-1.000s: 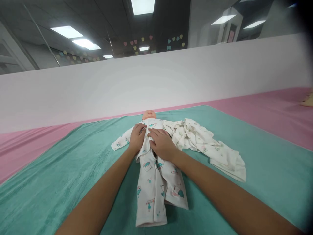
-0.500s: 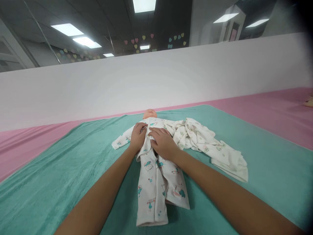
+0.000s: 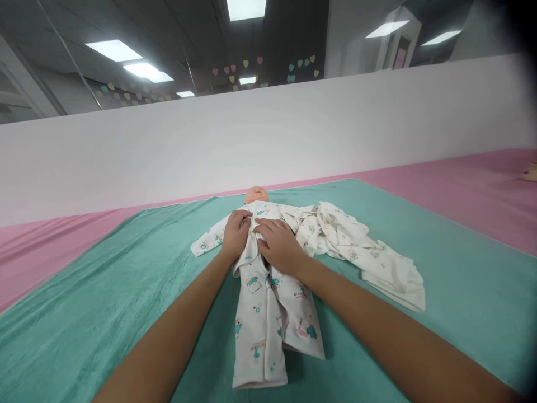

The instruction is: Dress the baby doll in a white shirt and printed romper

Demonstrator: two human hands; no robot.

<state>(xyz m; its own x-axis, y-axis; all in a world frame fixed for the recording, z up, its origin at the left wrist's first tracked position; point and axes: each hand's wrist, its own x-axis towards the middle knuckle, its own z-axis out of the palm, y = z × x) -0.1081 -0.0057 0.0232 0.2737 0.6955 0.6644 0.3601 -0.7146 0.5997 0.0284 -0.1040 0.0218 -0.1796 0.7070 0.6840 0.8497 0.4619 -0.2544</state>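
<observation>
Reaching in from the lower left, our left hand (image 3: pixel 235 234) bends its fingers, close together, over the front of the printed garment (image 3: pixel 254 308) at the centre; from the lower right, our right hand (image 3: pixel 280 246) lies palm down beside it, fingers loosely straight, thumb apart below. We cannot tell whether either pinches fabric. Soft white cloth with teal figures, the garment stretches its two tubular legs toward bottom centre; above it we see a doll's smooth, rounded head (image 3: pixel 257 194). A crumpled cream cloth (image 3: pixel 371 254) lies right of centre on the velvety teal sheet (image 3: pixel 126 285).
</observation>
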